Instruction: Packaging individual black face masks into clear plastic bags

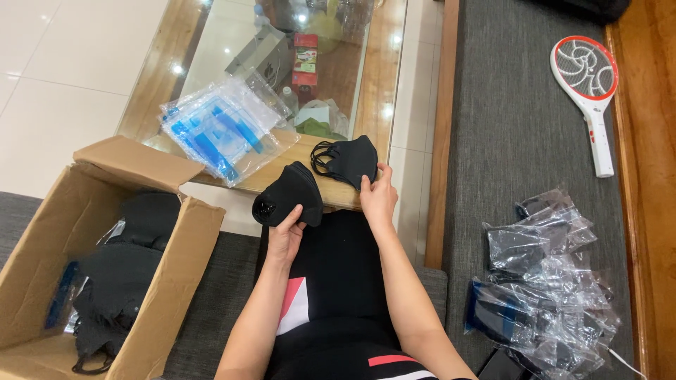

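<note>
My left hand [285, 236] holds a folded black face mask with a small valve [289, 193] over my lap, gripping its lower edge. My right hand [378, 198] pinches the bottom corner of a second black face mask [350, 160], whose ear loops hang off its left side. That second mask rests on the near edge of the glass-topped wooden table [380, 77]. The two masks lie side by side, a little apart.
A stack of clear plastic bags with blue print [222, 130] lies on the table. An open cardboard box [105, 260] of black masks sits at my left. Several bagged masks [546, 281] pile on the grey seat at my right, beyond them a red-and-white racket-shaped swatter [588, 91].
</note>
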